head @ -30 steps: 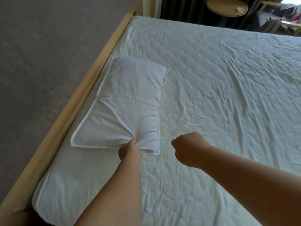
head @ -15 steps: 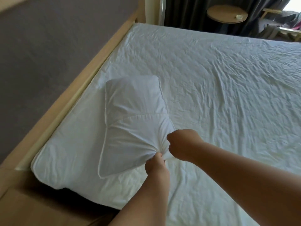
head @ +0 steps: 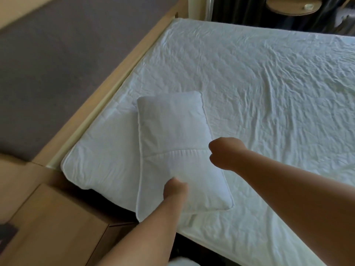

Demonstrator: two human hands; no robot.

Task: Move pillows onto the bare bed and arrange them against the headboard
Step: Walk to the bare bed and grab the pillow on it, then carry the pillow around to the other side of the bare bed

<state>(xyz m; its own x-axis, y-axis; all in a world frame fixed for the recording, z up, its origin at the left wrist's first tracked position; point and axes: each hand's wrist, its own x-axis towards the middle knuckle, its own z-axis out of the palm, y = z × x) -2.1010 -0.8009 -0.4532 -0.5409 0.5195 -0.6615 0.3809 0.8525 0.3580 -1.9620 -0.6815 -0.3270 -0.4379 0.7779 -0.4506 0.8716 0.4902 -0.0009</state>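
Note:
One white pillow (head: 172,131) lies at an angle on the near left corner of the bare white mattress (head: 269,83), its near end hanging past the bed's edge. My left hand (head: 175,189) grips the pillow's near half, with its fingers sunk in the fabric. Curled into a fist, my right hand (head: 224,153) holds the pillow's right edge where the seam ends; its fingertips are hidden. The grey padded headboard (head: 57,54) with its wooden rail (head: 115,77) runs along the left, a short gap from the pillow.
A wooden nightstand (head: 57,227) stands at the lower left beside the bed corner. A round wooden table (head: 294,4) and dark curtains (head: 240,12) sit beyond the far end of the bed. The mattress to the right carries only wrinkles.
The pillow has slid toward me and away from the headboard, turning so its near end overhangs the edge. My right hand, apart from it a second ago, now sits on its right edge.

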